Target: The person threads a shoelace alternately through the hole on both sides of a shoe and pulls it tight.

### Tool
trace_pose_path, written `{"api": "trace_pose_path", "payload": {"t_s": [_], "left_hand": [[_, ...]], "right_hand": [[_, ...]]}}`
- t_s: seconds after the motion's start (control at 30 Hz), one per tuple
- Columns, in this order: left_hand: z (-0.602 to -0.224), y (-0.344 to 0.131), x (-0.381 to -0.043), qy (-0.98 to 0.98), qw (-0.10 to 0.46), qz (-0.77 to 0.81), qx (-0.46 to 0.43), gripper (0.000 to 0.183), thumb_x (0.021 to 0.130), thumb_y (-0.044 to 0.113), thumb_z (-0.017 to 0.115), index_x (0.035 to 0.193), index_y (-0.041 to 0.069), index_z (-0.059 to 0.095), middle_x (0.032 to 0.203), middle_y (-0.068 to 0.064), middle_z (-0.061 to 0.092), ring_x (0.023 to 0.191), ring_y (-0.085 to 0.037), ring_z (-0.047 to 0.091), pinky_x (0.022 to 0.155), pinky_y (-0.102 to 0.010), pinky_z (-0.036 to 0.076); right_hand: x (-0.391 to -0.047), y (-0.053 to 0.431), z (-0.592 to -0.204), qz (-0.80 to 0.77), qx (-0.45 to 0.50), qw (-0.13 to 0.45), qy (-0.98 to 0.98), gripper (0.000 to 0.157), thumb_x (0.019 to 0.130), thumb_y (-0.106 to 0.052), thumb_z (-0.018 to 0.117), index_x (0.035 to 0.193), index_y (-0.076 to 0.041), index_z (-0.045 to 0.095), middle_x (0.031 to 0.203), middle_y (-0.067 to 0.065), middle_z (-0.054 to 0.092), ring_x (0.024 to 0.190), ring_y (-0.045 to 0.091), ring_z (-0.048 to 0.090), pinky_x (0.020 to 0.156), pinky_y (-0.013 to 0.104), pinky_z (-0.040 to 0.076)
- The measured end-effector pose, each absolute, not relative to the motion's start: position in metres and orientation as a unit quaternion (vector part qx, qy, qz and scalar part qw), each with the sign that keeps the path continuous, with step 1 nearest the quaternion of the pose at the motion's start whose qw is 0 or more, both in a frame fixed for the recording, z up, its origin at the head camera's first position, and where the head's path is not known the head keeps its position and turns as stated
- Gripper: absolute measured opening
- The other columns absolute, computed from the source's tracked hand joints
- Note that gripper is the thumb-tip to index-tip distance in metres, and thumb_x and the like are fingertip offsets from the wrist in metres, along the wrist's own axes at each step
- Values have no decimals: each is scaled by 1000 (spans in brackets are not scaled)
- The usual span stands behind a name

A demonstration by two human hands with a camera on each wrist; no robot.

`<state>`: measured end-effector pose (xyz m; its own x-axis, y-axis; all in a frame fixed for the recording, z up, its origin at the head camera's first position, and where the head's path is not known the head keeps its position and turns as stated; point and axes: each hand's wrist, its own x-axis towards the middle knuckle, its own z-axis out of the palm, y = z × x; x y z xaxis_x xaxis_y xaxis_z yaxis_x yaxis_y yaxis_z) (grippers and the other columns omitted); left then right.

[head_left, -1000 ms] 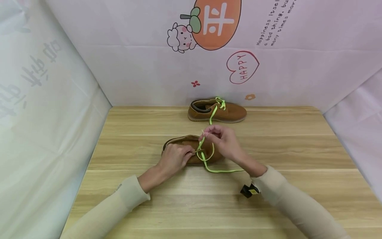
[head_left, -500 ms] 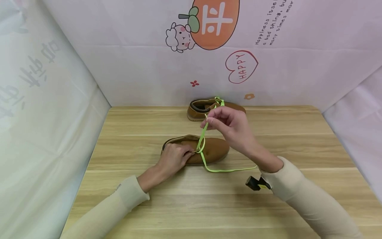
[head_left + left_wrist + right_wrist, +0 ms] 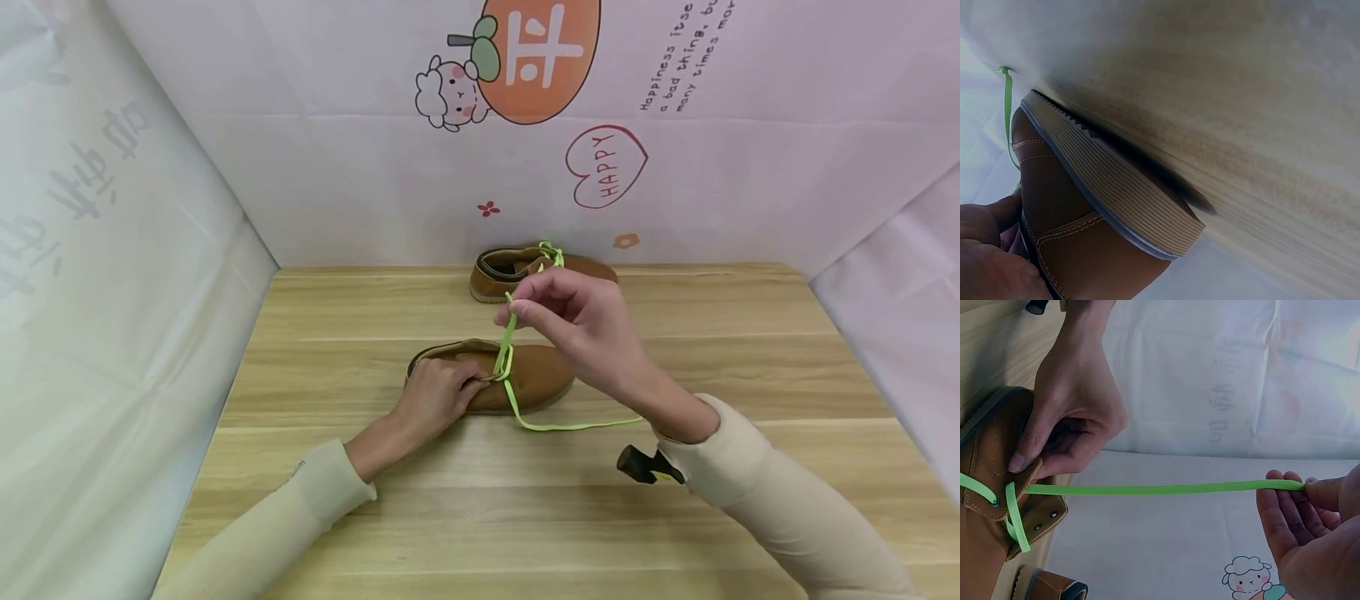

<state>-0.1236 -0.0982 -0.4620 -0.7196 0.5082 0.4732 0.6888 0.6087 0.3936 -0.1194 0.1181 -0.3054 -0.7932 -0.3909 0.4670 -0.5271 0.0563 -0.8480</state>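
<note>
A brown leather shoe [image 3: 540, 375] stands on the table with its toe pointing right. My left hand [image 3: 438, 390] is at its opening, and in the right wrist view that hand pinches the eyelet flap [image 3: 1025, 472] between thumb and finger. Above the shoe, my right hand [image 3: 592, 329] pinches the tip of a neon green shoelace [image 3: 1166, 489], which runs taut up from the flap. A small loop of lace [image 3: 1017, 519] hangs by the eyelets. The lace's other length trails over the table to the right. The left wrist view shows the shoe's ribbed sole [image 3: 1110, 175].
Behind, against the white printed backdrop [image 3: 360, 183], sits a second brown shoe [image 3: 491, 289] with green lace, partly covered by my right hand. A black device [image 3: 637, 464] is strapped at my right wrist. The wooden table [image 3: 480, 517] has white cloth walls at both sides.
My right hand has risen up and away from the shoe, drawing the lace through. The wide lace loop has shrunk to a small one. My left hand has stayed on the flap.
</note>
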Motion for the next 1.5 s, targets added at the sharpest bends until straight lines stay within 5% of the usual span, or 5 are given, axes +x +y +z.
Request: {"api": "trace_pose_path", "payload": {"t_s": [0.4, 0.67, 0.93, 1.3, 1.5], "left_hand": [[-462, -100, -125, -883, 156, -286, -337, 5, 95, 14, 81, 93, 9, 82, 85, 3, 80, 71, -11, 75, 64, -33, 60], [-462, -96, -126, -886, 140, -303, -322, 5, 91, 13, 85, 93, 12, 81, 85, 3, 80, 64, -5, 69, 62, -28, 56], [-458, -96, -128, -889, 118, -318, -308, 6, 90, 13, 86, 93, 12, 82, 82, 4, 79, 53, 1, 40, 56, -20, 42], [-452, -99, -127, -893, 86, -322, -302, 4, 94, 16, 81, 95, 12, 82, 79, 6, 76, 63, -1, 58, 61, -20, 48], [-446, -99, -128, -891, 68, -344, -290, 6, 96, 16, 79, 96, 10, 82, 86, 2, 80, 73, -6, 71, 66, -22, 55]], "right_hand": [[-113, 121, -300, 613, 312, 77, -722, 7, 94, 17, 67, 96, 10, 69, 89, 16, 77, 82, 19, 77, 78, 26, 62], [-77, 132, -314, 538, 367, 49, -758, 13, 91, 10, 75, 96, -1, 76, 88, 6, 78, 63, 8, 66, 51, 21, 52], [-43, 130, -354, 499, 436, 8, -749, 18, 92, 6, 77, 98, -11, 75, 91, -4, 77, 83, 5, 72, 74, 22, 61], [-26, 122, -413, 442, 476, -36, -759, 16, 93, 2, 79, 99, -12, 73, 94, -5, 77, 92, -3, 70, 79, 14, 57], [-31, 127, -419, 431, 471, -15, -769, 15, 91, 1, 81, 95, -12, 75, 91, -7, 76, 86, -5, 69, 75, 13, 57]]}}
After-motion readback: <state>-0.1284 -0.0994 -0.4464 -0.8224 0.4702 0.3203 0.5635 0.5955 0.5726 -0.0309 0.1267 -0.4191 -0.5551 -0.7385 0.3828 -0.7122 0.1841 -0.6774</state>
